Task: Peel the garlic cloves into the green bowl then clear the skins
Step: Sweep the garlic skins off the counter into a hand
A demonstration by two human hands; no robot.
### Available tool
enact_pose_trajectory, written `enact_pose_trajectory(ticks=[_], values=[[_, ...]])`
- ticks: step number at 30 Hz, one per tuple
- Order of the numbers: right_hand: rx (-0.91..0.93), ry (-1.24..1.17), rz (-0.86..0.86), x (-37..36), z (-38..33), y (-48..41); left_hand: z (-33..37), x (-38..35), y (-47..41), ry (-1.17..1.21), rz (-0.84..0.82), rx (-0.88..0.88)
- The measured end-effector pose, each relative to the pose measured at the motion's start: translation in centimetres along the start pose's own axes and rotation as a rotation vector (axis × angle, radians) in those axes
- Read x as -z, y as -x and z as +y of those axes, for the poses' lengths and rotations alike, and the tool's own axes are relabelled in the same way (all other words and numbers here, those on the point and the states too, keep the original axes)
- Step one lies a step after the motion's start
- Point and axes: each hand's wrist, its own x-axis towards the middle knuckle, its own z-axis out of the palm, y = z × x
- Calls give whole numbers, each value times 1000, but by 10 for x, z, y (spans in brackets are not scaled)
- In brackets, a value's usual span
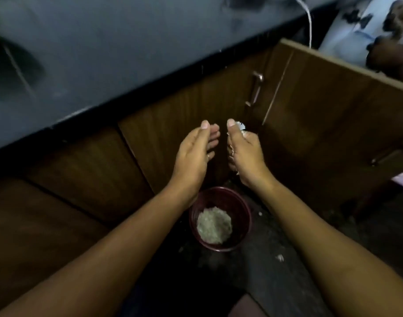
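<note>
Right hand (244,152) centre frame, fingers curled round garlic skins (240,130), white bits poking out by the thumb; left hand (196,152) just beside it, loosely cupped, holding nothing; maroon bin (241,209) directly below both, pale skin pile (214,225) inside; stray scraps (280,257) on floor, lower right; wooden cabinet doors (164,115) behind.

- Your left hand (193,149) and right hand (244,152) hang side by side, apart, above the bin (240,205).
- Skins (240,130) sit in your right hand.
- The bin stands on the floor (310,259), before the cabinets (173,124) under the counter (104,53).
- A heap (214,225) lies in the bin.
- A scrap (280,257) lies on the floor, right of the bin.
- An open cabinet door (333,99) stands at your right.
</note>
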Motion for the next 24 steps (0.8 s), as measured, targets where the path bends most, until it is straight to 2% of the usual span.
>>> enact_pose_trajectory(ticks=[3,7,11,15,17,21,24], values=[[-102,72,48,10,62,-10,-61,-2,-24,-48,-10,225],[-340,177,128,18,165,-21,-131,-6,-52,-23,34,515],[-635,355,104,32,261,-27,-191,-8,-75,-79,34,693],[-875,218,104,39,304,-25,-228,-3,-87,-143,23,775],[-903,140,113,41,310,-24,-239,-1,-92,-164,33,798],[-769,328,259,46,320,-25,-251,3,-98,-167,30,868],[-819,378,271,44,322,-26,-257,7,-99,-182,6,878]])
